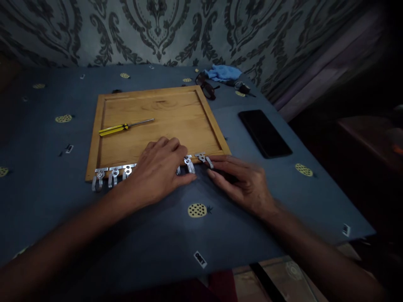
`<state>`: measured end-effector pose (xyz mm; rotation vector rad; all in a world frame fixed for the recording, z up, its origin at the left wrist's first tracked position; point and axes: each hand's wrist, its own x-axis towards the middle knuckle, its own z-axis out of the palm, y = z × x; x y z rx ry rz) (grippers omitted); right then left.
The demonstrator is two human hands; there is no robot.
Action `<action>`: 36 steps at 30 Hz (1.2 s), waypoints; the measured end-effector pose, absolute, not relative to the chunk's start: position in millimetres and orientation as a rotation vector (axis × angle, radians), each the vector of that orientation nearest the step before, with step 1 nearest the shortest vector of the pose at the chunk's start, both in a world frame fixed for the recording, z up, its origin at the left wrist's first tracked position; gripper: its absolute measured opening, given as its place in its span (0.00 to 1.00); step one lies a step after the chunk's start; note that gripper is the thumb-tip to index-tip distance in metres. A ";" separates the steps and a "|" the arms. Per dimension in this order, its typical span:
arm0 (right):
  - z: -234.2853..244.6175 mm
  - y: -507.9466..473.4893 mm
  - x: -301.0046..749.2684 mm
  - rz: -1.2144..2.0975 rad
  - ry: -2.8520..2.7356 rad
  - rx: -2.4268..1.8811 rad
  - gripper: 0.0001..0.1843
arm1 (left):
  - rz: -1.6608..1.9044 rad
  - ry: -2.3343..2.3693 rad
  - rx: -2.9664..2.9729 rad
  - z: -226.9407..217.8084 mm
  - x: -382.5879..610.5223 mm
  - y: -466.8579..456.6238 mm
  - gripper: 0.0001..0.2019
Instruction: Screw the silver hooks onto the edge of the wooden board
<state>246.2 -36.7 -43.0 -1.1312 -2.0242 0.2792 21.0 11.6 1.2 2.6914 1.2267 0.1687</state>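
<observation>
Across the dark blue tablecloth (37, 159), noted a wooden board (176, 119) lying flat, with a row of metal hooks (100, 174) along its near edge. On the board's left half, observed a yellow screwdriver (115, 129) with its tip to the right. Next, saw the left hand (160, 163) palm down over the middle hooks, with fingers bent; cannot tell any hold underneath. At the row's right end, found the right hand (244, 182) with thumb and forefinger nearly together, pinching the end hook (202, 158). Farther right, logged sunglasses (208, 90) near the board's far corner, then a black phone (266, 134) lying flat, apart from the board.
</observation>
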 end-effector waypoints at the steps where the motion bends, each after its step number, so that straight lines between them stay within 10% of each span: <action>1: -42.5 -36.3 245.9 0.268 -2.030 -1.134 0.07 | 0.179 1.226 2.698 0.4 20.6 11.7 0.18; 36: -43.5 -17.8 235.7 -0.091 -2.367 -1.071 0.17 | 0.245 1.233 2.653 -3.3 19.9 11.5 0.18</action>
